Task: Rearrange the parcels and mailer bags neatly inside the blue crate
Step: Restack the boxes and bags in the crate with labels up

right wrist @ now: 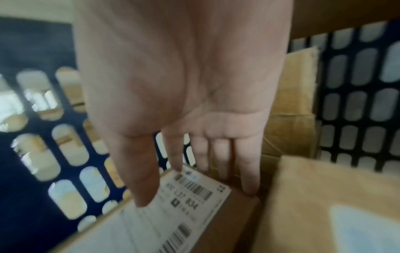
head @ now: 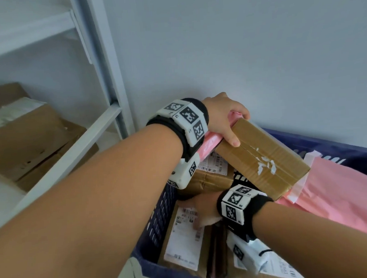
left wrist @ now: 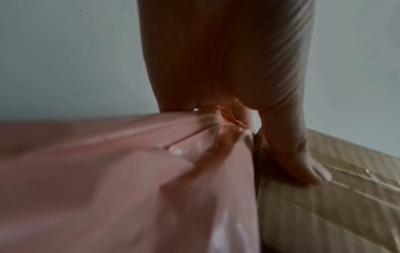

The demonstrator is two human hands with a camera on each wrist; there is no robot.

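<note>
Cardboard, taped: a brown parcel point(head: 262, 158) held up over the far-left corner of the blue crate point(head: 159, 214), tilted, its near end above the crate interior. Left hand point(head: 224, 115) grips it together with a pink mailer bag point(head: 210, 140), thumb on the parcel's top face, fingers curled over the far edge and hidden behind it. In the left wrist view the pink mailer bag point(left wrist: 129, 171) bunches into the palm and the thumb point(left wrist: 303, 164) lies on the brown parcel point(left wrist: 335, 205); rest of the bag blurred. Right hand point(right wrist: 184, 102) is down inside the crate by its left wall point(right wrist: 43, 154), fingers straight and spread, holding nothing, fingertips at the labelled box point(right wrist: 173, 214) lying flat there; actual contact hard to tell, blurred. In the head view that hand point(head: 205, 214) is mostly hidden behind its wrist band. A second pink mailer point(head: 334, 194) lies along the crate's right side, cut off at the frame edge. Label text unreadable.
</note>
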